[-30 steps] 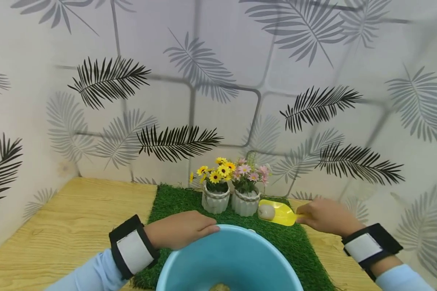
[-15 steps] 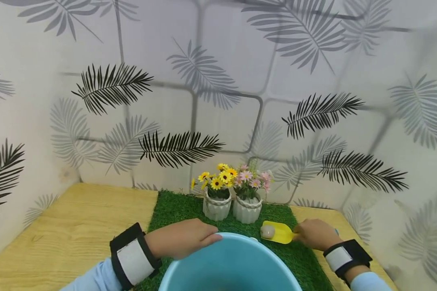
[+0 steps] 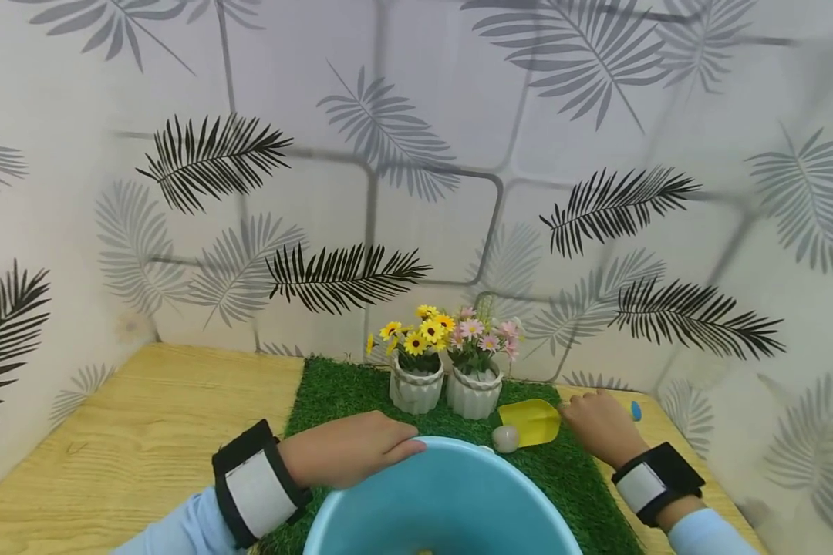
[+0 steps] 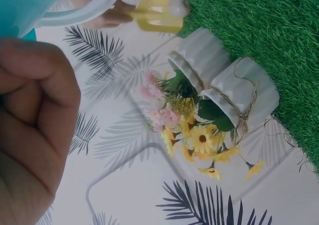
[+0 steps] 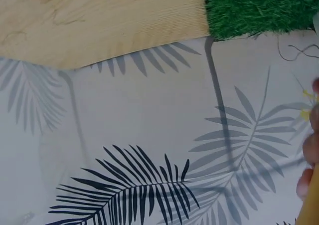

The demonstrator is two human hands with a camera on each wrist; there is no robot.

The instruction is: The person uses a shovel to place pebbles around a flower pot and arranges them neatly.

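Observation:
My left hand [image 3: 354,449] grips the far rim of a light blue bucket [image 3: 444,493], thumb along the edge. In the left wrist view its curled fingers [image 4: 35,85] show close up beside the bucket. My right hand [image 3: 600,424] holds a yellow toy shovel [image 3: 536,422] by its handle, over the green turf to the right of the bucket. The blade is tilted, and a pale round stone [image 3: 505,438] sits at its lower left edge. At the edge of the right wrist view, only some fingers [image 5: 311,147] and a bit of yellow handle [image 5: 311,200] show.
Two white flowerpots stand on the artificial turf [image 3: 347,385] behind the bucket, one with yellow flowers [image 3: 419,337], one with pink flowers [image 3: 477,339]. A wooden table [image 3: 146,432] lies below, against a leaf-patterned wall [image 3: 430,231]. A small blue piece [image 3: 636,411] shows beyond my right hand.
My right hand has brought the shovel lower and nearer the bucket, then tilted its blade. The stone has shifted from inside the blade to its lower edge. My left hand stays on the rim.

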